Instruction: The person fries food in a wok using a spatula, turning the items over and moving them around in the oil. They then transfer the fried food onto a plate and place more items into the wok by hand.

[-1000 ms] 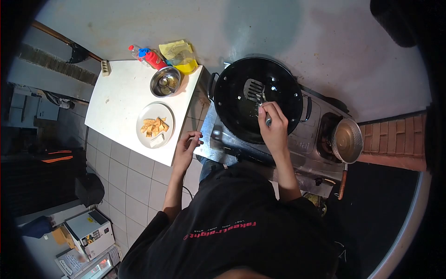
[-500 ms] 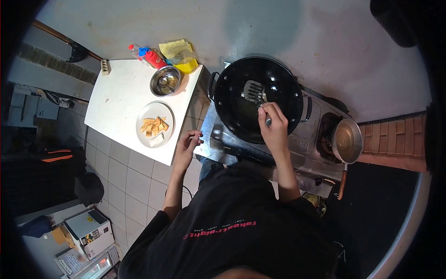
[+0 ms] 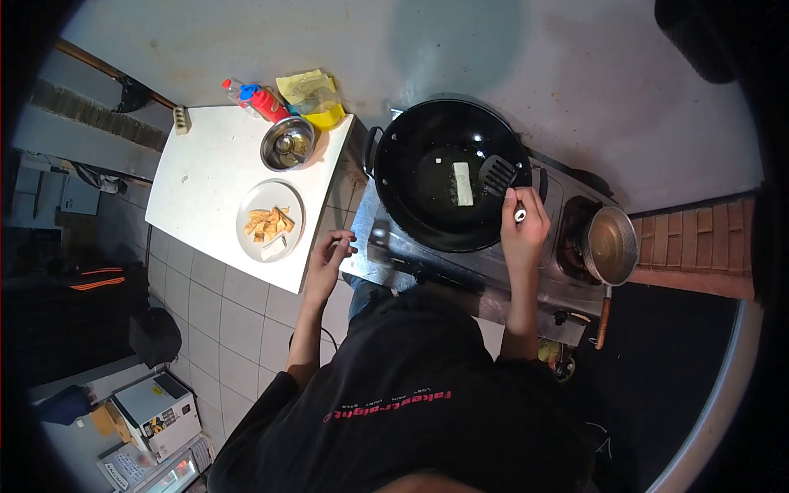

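My right hand (image 3: 526, 222) is closed round the handle of a slotted spatula (image 3: 498, 174), whose dark blade is over the right side of a black wok (image 3: 415, 209). Left of the blade, a white rectangular slab that looks like tofu (image 3: 463, 183) lies in shiny oil on the wok's bottom. A tiny white crumb (image 3: 438, 160) sits near it. My left hand (image 3: 330, 251) hovers between the table and the stove with loosely bent fingers, holding nothing. Nearest to it on the left, a white plate (image 3: 250, 201) carries golden fried pieces (image 3: 267, 223) and one white piece (image 3: 274, 248).
On the white table (image 3: 197, 164) stand a steel bowl (image 3: 288, 144) with a ladle in it, a red bottle (image 3: 269, 105) and a yellow packet (image 3: 316, 99). A wooden-handled saucepan (image 3: 610, 246) rests on the right burner of the steel stove (image 3: 555, 271).
My right hand and the spatula have moved right, away from the wok's middle. The white slab and crumb there now show plainly. My left hand has barely moved.
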